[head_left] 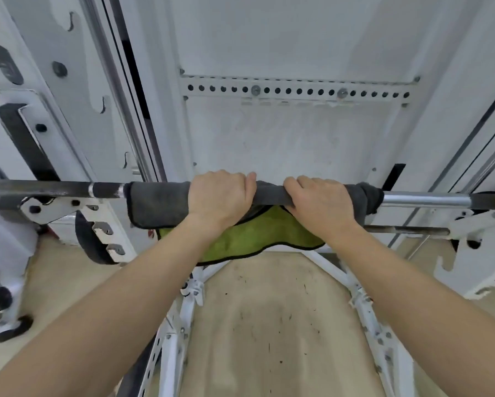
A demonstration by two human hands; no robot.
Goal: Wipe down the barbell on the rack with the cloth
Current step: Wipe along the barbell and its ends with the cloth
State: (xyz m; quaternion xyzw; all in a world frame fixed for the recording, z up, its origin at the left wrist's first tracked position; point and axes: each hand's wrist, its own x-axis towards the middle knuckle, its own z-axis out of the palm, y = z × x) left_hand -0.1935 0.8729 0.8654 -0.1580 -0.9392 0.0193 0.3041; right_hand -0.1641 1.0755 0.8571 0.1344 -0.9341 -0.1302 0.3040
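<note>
The barbell [423,199] runs level across the view on the white rack, dark on the left and shiny steel on the right. A cloth [157,204], grey outside and green inside, is draped over the bar's middle with its green flap hanging below. My left hand [219,197] is wrapped over the cloth and bar just left of centre. My right hand [319,203] grips the cloth and bar beside it, to the right. The bar under the cloth is hidden.
White rack uprights [77,116] with hooks stand at the left and right. A perforated crossbar [297,91] is fixed on the white back panel. A white frame [183,325] spreads over the beige floor below. A thinner rod [406,230] lies under the bar at right.
</note>
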